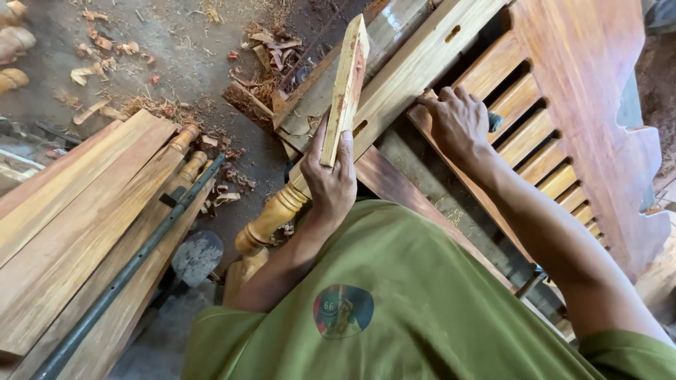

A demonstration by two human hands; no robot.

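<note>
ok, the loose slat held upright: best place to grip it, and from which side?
Grip the wooden slat at its lower end, from below and behind, thumb on one broad face and fingers on the other. It stands near-upright, thin and flat, so the faces give purchase. The left hand holds it this way; the right hand rests on the slatted frame.

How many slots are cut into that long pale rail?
2: a far slot near the rail's upper end, a near slot beside the left hand holding a slat; others may be hidden.
</note>
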